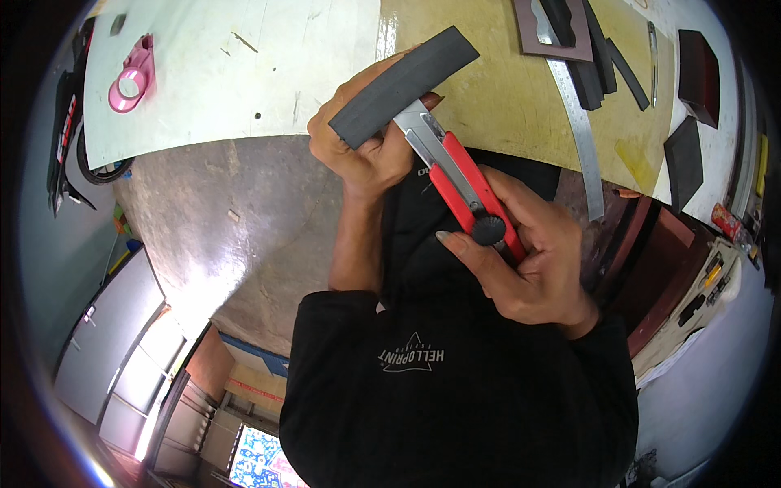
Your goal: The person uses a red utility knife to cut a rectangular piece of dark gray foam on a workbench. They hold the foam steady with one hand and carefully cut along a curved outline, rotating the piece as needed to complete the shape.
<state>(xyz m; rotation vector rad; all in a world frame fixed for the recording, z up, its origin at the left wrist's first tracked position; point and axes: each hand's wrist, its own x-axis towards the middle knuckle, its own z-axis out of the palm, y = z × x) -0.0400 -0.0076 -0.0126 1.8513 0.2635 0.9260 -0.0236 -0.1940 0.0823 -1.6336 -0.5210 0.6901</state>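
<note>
My left hand is closed round a dark grey foam strip, held slanting above the table's near edge. My right hand grips a red utility knife with a black round knob. The knife's metal front end meets the lower edge of the strip near its middle. Whether the blade is in the foam is hidden there. Some of the left fingers are out of sight behind the strip.
On the table's yellowish mat lie a steel ruler, several dark foam strips and a brown board. A pink tape dispenser lies on the white part at left. Dark blocks sit at the right edge.
</note>
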